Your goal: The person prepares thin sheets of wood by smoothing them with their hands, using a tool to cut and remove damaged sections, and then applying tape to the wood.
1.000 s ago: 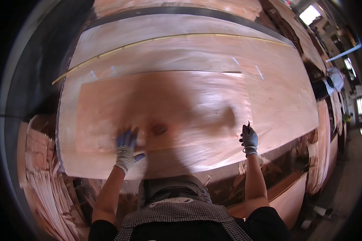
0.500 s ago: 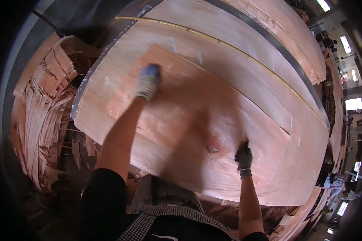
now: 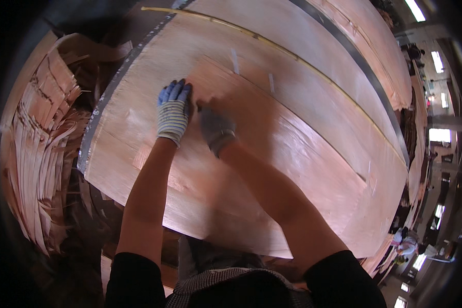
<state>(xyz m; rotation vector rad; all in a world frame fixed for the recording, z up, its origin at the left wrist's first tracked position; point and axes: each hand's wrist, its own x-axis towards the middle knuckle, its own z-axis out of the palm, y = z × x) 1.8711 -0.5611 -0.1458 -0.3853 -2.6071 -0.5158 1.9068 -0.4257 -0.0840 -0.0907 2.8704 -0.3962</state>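
A reddish wood veneer sheet [image 3: 297, 159] lies on a larger pale veneer sheet [image 3: 120, 154] in front of me. My left hand [image 3: 172, 113], in a striped white glove with blue fingers, rests flat with its fingers stretched out at the left end of the reddish sheet. Just right of it is my right hand [image 3: 216, 127] in a dark grey glove, over the same sheet. Motion smears its fingers, so whether it holds anything does not show. Two short pale tape strips, one of them a tape strip [image 3: 235, 60], lie beyond the sheet's far edge.
A thin bamboo stick [image 3: 272, 43] runs across the far side of the pale sheet. Torn veneer scraps [image 3: 41, 159] are heaped at the left. Another veneer stack [image 3: 367, 46] lies beyond a dark strip [image 3: 351, 51]. A person [image 3: 408, 244] is far off at the right.
My right hand has swept from the near right of the sheet to beside my left hand. My left hand has shifted slightly left and now lies flat, and the view has moved a little.
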